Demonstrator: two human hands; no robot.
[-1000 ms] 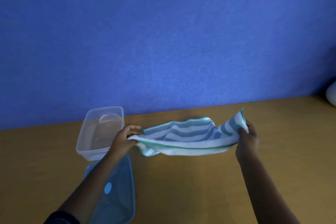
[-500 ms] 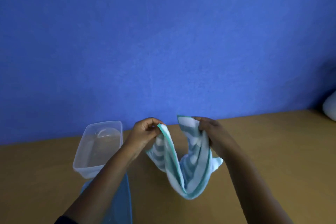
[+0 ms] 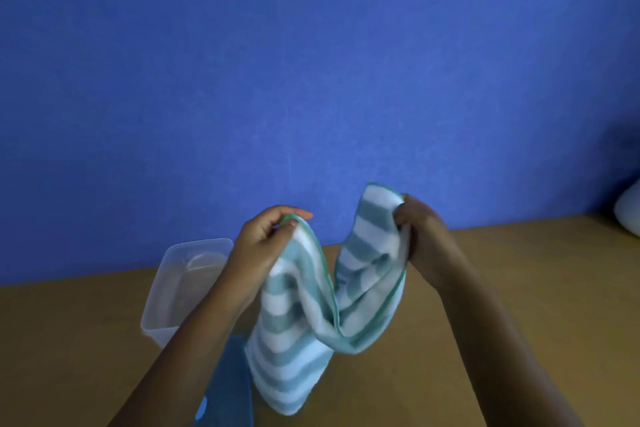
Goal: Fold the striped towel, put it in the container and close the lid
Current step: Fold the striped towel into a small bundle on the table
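Both hands, left hand (image 3: 266, 239) and right hand (image 3: 417, 227), pinch the sagging green-and-white striped terry towel (image 3: 304, 319) aloft; uneven edges could skew the fold.

1. Nothing to read here: no lettering, number or brand shows on the striped towel (image 3: 304, 315).
2. Just left of the towel, the container (image 3: 180, 274) carries no label, and the blue lid (image 3: 228, 388) shows only a blank pale spot.
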